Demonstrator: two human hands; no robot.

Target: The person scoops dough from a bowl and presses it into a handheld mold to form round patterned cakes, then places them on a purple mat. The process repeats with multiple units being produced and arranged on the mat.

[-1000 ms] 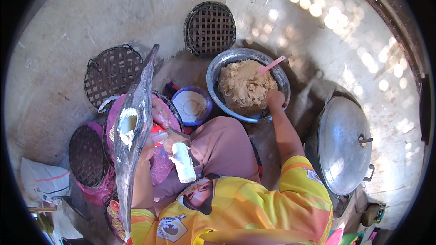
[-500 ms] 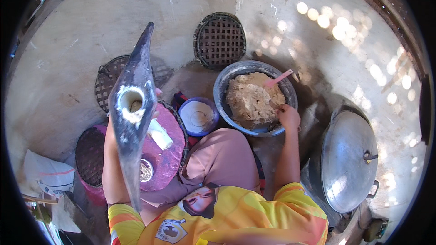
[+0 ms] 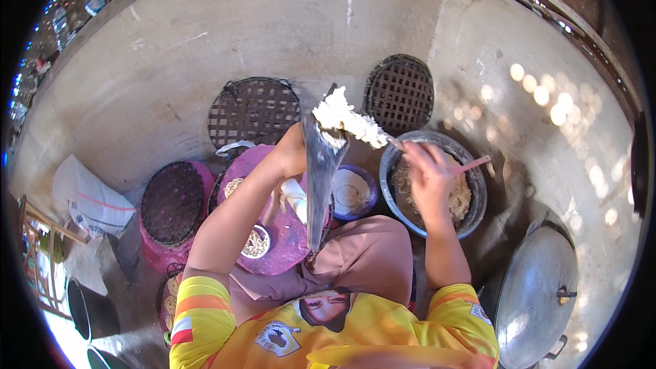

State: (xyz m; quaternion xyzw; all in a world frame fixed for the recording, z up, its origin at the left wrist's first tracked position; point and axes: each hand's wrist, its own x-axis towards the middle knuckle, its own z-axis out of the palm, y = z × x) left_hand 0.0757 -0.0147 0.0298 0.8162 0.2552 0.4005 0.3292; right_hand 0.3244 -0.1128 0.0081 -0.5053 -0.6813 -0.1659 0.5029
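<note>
My left hand [image 3: 292, 149] grips a long dark press tool [image 3: 318, 198]. My right hand [image 3: 429, 167] holds a thin utensil [image 3: 396, 142] loaded with white dough [image 3: 352, 123] at the tool's top. Below the right hand sits a metal basin [image 3: 470, 225] of beige dough with a pink spatula [image 3: 475, 164]. A blue bowl [image 3: 372, 191] with pale powder stands beside it. On my lap lies a pink round tray [image 3: 283, 249] carrying a white cylinder [image 3: 297, 201] and a small cup [image 3: 255, 242] of pale strands.
Dark woven baskets [image 3: 253, 113] lean against the curved concrete wall [image 3: 307, 20]. Another pink basket [image 3: 164, 246] is at left, near a white sack [image 3: 92, 201] and black buckets [image 3: 89, 307]. A large lidded metal pot [image 3: 533, 290] stands at right.
My right hand has risen from the basin with a load of dough up to the press tool. My left hand and the tool have shifted right and tilted; the view has swung too.
</note>
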